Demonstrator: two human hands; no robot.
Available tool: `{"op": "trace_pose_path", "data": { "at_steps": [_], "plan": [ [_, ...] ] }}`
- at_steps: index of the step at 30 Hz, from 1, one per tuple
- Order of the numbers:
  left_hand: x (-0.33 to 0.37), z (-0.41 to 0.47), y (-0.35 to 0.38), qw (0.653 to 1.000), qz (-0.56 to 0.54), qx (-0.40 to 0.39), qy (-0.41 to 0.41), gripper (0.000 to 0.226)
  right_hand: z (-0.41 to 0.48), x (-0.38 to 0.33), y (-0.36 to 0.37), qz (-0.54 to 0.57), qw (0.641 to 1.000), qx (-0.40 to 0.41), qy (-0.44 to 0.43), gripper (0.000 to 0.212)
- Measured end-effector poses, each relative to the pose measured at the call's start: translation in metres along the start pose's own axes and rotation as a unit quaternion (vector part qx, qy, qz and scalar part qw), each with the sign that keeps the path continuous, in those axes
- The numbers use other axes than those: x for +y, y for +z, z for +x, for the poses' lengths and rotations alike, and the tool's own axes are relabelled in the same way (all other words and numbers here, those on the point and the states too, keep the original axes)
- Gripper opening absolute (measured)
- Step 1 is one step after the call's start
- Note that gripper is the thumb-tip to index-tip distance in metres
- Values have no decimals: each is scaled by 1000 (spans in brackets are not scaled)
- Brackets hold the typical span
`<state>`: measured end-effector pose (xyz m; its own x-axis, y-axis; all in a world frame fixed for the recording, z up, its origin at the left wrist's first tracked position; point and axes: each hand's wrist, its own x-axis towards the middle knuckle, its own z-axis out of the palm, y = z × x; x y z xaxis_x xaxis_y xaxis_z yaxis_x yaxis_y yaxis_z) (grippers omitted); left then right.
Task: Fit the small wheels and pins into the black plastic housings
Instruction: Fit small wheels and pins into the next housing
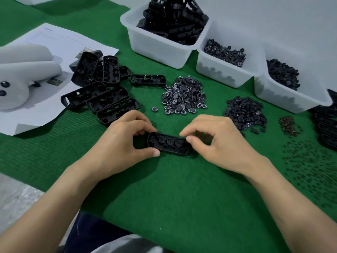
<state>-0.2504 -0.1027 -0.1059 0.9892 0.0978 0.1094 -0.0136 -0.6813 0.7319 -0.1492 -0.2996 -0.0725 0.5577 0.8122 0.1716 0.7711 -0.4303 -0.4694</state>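
My left hand (125, 141) grips the left end of a long black plastic housing with rounded ends (169, 146), fingers curled over it and thumb beneath. My right hand (218, 143) pinches its right end between thumb and forefinger. The housing rests on the green felt mat (182, 189), with small black wheels (170, 141) seated inside.

Green felt (182, 189), ribbed toward the left. Black housings (102, 88), black wheels (183, 96) ringed with white numerals, milky-white bins (155, 46), a white plush toy (27, 70) with black eyes (4, 84).
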Motion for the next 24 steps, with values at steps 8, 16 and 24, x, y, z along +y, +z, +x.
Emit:
{"op": "trace_pose_path", "data": {
  "at_steps": [8, 16, 24],
  "plan": [
    [7, 4, 3, 998, 49, -27, 6, 40, -23, 2, 6, 0, 999, 46, 22, 16],
    [53, 22, 45, 992, 73, -85, 56, 38, -62, 46, -28, -57, 958, 160, 231, 14],
    [86, 39, 84, 990, 45, -115, 70, 36, -55, 78, -41, -85, 949, 102, 286, 19]
  ]
}}
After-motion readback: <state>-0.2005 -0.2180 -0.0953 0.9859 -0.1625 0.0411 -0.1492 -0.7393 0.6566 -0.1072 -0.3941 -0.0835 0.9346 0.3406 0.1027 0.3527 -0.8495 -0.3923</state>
